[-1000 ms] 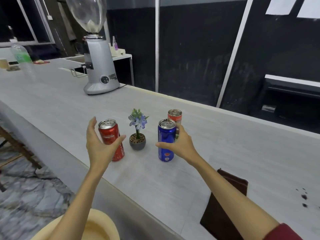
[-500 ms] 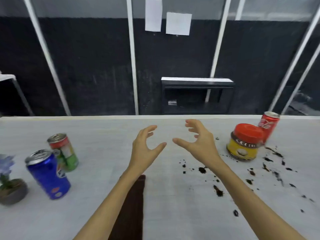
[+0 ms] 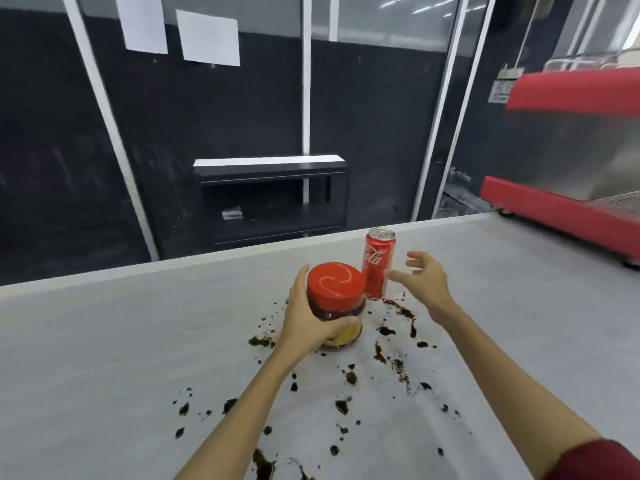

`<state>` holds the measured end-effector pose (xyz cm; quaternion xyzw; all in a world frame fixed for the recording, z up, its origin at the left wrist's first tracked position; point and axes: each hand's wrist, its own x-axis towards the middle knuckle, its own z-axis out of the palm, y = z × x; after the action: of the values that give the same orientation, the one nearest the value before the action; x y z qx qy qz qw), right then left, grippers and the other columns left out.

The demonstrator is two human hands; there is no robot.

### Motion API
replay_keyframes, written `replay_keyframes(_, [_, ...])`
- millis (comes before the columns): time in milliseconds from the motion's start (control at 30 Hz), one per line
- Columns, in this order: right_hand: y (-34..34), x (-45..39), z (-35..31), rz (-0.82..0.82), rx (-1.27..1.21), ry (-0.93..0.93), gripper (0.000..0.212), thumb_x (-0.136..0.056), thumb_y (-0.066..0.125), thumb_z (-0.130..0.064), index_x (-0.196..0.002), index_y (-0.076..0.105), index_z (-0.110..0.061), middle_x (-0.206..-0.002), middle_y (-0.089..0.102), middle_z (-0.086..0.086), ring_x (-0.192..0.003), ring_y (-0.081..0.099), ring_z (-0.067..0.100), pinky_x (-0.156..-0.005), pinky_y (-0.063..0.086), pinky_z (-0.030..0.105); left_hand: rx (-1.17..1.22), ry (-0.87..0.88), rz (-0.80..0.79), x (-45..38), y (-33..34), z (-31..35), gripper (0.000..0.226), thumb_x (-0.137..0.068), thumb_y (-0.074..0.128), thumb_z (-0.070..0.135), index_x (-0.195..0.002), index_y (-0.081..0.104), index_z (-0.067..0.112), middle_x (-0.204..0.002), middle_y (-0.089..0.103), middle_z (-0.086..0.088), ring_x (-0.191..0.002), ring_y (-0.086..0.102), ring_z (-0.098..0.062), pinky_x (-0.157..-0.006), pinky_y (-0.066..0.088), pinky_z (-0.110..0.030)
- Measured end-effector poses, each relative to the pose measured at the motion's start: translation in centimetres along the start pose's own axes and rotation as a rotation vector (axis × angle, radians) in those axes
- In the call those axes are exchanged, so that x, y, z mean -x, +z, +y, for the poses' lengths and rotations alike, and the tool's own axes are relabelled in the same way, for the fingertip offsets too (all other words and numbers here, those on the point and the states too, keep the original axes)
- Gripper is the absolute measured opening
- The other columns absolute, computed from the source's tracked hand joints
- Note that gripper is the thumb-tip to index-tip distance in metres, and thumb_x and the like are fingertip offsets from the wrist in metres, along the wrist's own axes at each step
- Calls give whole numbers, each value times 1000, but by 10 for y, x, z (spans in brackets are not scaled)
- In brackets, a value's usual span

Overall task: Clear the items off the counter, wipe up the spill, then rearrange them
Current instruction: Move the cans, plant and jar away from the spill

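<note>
A jar with a red lid and yellow label stands on the pale grey counter. My left hand is wrapped around its left and front side. Just behind it to the right stands a slim red cola can. My right hand hovers beside the can's right side with fingers spread, holding nothing. Dark brown spill spots are scattered over the counter around and in front of the jar.
A red and steel espresso machine occupies the counter's far right. Beyond the counter's back edge is a dark wall with white posts and a black shelf unit. Bare counter stretches to the left.
The view has swung right, away from the cans and the plant. My left hand has closed around the jar, and my right hand has reached up beside the cola can.
</note>
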<state>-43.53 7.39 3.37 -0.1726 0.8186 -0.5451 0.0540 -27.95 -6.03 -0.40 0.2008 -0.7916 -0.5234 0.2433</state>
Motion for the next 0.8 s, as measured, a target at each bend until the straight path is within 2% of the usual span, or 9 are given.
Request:
replay_keyframes(67, [9,-20,7,-26,-10,9,74,-71,79,-24,-134,41,-11,-136,49,12,-114,49,24,-85,43,33,18,19,15,-9,9,-6,118,-51,88,37,-139,9,40,-143,31,7,-126,34,-7,-97,36,-27])
replay_keyframes(167, [24,-42,13,-66,-55,13,80,-71,78,-23,-138,35,-13,-139,45,11,-124,45,27,-95,42,38,20,38,59,-18,16,-11,116,-50,88,36,-137,13,42,-133,35,13,-119,37,-5,-96,39,-26])
replay_keyframes(267, [39,-55,15,-74,-68,3,75,-69,79,-19,-133,40,-13,-127,52,7,-114,50,21,-93,42,35,13,56,106,-23,20,-14,109,-49,89,36,-133,20,42,-133,38,12,-119,41,-7,-94,41,-25])
replay_keyframes(400, [51,-61,14,24,-11,16,65,-64,80,-17,-122,50,-10,-121,60,10,-111,56,27,-96,47,44,-1,60,146,-23,20,-12,101,-47,88,39,-126,26,47,-126,40,18,-118,42,-7,-95,43,-28])
replay_keyframes(467, [52,-57,10,51,28,5,64,-64,81,-17,-121,53,-9,-120,61,12,-110,57,28,-96,48,43,-1,73,175,-21,14,-12,95,-49,88,38,-122,28,47,-123,39,19,-115,43,-7,-94,46,-28])
replay_keyframes(567, [55,-46,1,57,62,-30,64,-64,81,-17,-121,53,-7,-121,62,14,-111,57,29,-95,47,43,39,54,238,-18,-8,-9,89,-51,88,35,-120,34,44,-117,45,19,-110,47,-8,-87,50,-26])
replay_keyframes(633, [61,-36,-7,52,56,-44,63,-65,81,-16,-121,53,-7,-121,61,14,-111,57,29,-95,46,44,55,47,292,-13,-29,-9,88,-50,88,35,-122,36,40,-112,46,23,-104,49,-5,-79,49,-19])
replay_keyframes(800, [91,-2,-48,-3,11,-104,58,-64,81,-16,-116,56,-9,-117,63,13,-106,58,27,-94,45,43,24,63,438,22,-101,-8,88,-49,88,37,-122,38,39,-117,49,19,-102,52,1,-72,49,-11])
